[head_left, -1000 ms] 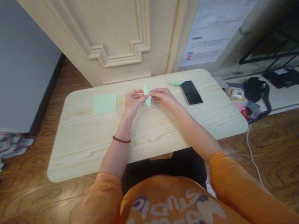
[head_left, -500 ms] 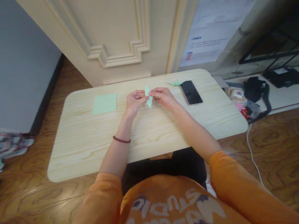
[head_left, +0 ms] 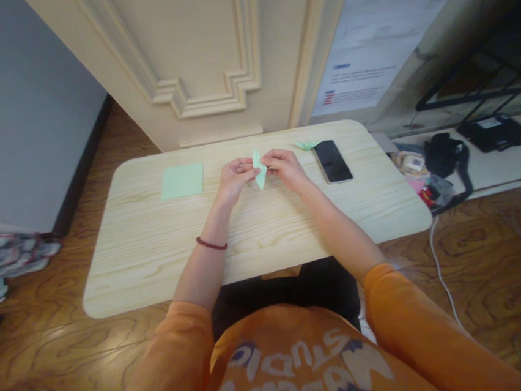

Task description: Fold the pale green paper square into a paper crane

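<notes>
A narrow, pointed piece of folded pale green paper (head_left: 260, 169) stands roughly upright near the middle of the far half of the light wood-grain surface (head_left: 264, 235), and it is the landmark here. The left hand (head_left: 235, 179) is closed on its left side, thumb and fingers pinching the paper, while the right hand (head_left: 285, 169) pinches its right side, so the paper sits between them. Whether its lower tip touches the surface cannot be told. To the left of the folded paper, well apart from it, lies a flat square sheet of pale green paper (head_left: 182, 181). To its right, just past the right hand, a small folded green paper figure (head_left: 305, 145) sits near the far edge, touching or just beside a black-screened smartphone (head_left: 333, 161), which lies farther right. Nearer the person than the folded paper, a dark red beaded bracelet (head_left: 212, 244) circles the left wrist, and orange sleeves (head_left: 411, 322) cover the arms. Farther right, beyond the smartphone and off the surface, a black pouch (head_left: 443, 154) rests on a low shelf (head_left: 502, 175).
</notes>
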The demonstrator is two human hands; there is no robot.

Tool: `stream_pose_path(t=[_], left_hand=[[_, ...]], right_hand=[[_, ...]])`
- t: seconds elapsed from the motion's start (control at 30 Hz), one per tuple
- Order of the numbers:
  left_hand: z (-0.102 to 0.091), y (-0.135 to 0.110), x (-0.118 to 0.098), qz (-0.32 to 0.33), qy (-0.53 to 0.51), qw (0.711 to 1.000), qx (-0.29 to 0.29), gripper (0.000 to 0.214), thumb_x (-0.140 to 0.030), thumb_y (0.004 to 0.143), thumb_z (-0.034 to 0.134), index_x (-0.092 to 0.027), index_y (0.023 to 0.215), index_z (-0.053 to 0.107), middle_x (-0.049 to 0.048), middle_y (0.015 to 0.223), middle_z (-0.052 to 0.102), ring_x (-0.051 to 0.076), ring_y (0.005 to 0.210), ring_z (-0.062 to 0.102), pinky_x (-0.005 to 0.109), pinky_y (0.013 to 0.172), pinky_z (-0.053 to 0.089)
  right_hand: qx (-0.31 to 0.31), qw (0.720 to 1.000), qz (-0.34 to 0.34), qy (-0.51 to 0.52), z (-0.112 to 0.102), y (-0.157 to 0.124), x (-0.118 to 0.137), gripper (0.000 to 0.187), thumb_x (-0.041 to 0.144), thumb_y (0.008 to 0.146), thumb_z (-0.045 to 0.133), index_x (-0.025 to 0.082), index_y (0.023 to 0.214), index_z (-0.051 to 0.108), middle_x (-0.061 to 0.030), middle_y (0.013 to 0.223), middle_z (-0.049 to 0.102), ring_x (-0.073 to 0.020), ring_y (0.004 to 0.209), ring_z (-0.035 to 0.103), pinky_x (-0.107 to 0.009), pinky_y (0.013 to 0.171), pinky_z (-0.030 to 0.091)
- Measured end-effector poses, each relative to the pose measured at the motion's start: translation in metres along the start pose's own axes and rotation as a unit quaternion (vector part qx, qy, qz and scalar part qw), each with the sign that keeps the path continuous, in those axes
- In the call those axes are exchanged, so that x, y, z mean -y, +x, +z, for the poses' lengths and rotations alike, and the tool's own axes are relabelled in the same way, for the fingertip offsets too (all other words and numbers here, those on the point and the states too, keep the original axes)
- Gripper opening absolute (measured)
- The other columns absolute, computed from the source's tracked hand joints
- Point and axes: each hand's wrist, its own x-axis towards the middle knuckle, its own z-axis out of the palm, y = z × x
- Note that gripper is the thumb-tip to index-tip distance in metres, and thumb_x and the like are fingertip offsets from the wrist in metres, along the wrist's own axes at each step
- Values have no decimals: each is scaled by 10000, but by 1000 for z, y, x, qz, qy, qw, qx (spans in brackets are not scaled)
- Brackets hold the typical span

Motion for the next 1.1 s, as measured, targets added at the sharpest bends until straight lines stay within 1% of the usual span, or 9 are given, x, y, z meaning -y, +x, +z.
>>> stream_pose_path(t=[0.07,0.17,0.33,0.5,0.63,0.77,0.87,0.97,1.1], left_hand=[[1,-1,0,-2,-2,1000,-2,366,-223,475,850,-144,769,647,5,663,704,118,590,636,257,654,513],[1,-1,0,-6,-3,1000,-6,361,-215,478,840,-141,777,651,11,666,707,121,596,640,255,651,510],[0,0,1,-12,-2,1000,-15,362,-220,483,835,-143,787,654,7,662,707,120,593,643,254,651,512],[0,1,2,-22,-1,1000,-15,365,-221,482,838,-147,787,651,4,665,706,118,590,642,254,650,515],[0,0,1,-27,4,999,-17,362,-219,486,840,-151,785,648,1,664,702,117,590,638,257,655,517],[0,0,1,-28,-11,999,-22,361,-208,486,834,-149,786,641,-4,656,697,110,587,632,248,655,508],[1,0,1,-24,-31,999,-31,366,-206,488,831,-147,789,632,-4,653,697,110,595,636,249,668,510],[1,-1,1,-17,-44,998,-44,348,-201,497,820,-149,781,626,-6,649,695,106,593,632,247,669,507],[3,-1,0,-18,-40,998,-55,338,-200,503,811,-152,778,619,-3,661,692,113,601,632,260,673,507]], right_hand=[[-13,999,-26,-19,2,0,-1,245,333,639,757,183,600,567,41,587,550,-90,592,507,-214,567,419],[-10,998,-52,-35,4,0,-1,277,389,682,739,188,615,561,34,593,544,-94,586,498,-216,549,416],[3,999,-44,-28,2,-1,1,375,538,715,697,189,642,582,17,617,565,-106,599,530,-221,533,437],[40,998,-17,-43,1,0,-1,350,472,642,785,178,658,595,18,631,594,-100,586,530,-216,529,439],[40,996,-44,-60,3,1,-4,350,468,690,761,191,642,553,37,588,558,-90,535,490,-214,497,412],[38,994,-68,-70,5,-1,-6,396,559,736,709,203,675,548,36,580,542,-103,523,494,-226,469,412],[41,995,-52,-73,7,-3,-5,409,585,737,700,212,699,536,35,600,558,-108,532,519,-228,466,421],[52,995,-20,-78,8,-5,-4,391,543,726,727,221,699,507,37,605,575,-107,524,524,-224,462,414],[57,996,0,-68,8,-4,-4,358,473,726,732,225,688,477,43,589,560,-105,513,509,-221,458,397]])
